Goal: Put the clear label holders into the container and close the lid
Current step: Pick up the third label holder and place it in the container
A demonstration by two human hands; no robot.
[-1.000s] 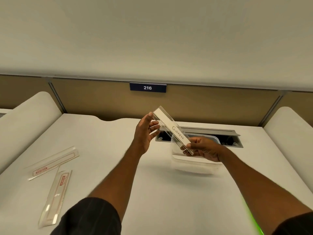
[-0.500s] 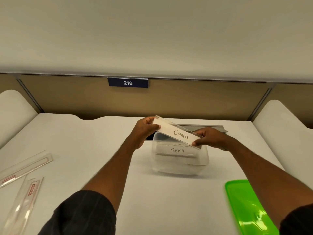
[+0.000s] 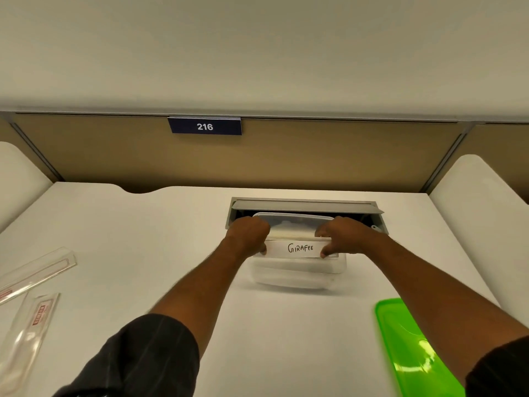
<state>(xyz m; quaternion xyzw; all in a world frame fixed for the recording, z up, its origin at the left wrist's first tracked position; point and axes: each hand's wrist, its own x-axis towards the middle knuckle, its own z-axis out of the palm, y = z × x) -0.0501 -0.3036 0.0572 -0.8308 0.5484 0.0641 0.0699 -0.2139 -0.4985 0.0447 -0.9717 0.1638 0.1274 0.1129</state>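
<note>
A clear plastic container (image 3: 297, 275) stands on the white desk, just in front of a cable slot. My left hand (image 3: 248, 234) and my right hand (image 3: 340, 234) each grip one end of a clear label holder (image 3: 300, 249) with a white card reading "GIRAFEE". The holder lies level along the container's near rim, partly inside it. Two more clear label holders lie at the far left: one (image 3: 37, 272) slanted, one (image 3: 27, 336) nearer me with a red-printed tag. The bright green lid (image 3: 412, 351) rests on the desk at the lower right.
An open grey cable slot (image 3: 306, 206) is set into the desk behind the container. A tan partition with a blue "216" sign (image 3: 205, 126) closes off the back. White rounded dividers (image 3: 481, 196) flank the desk on both sides.
Both hands have lowered the "GIRAFEE" holder from a tilt above the container to level at its near rim. The card marked "SIGMA", seen inside earlier, is now hidden.
</note>
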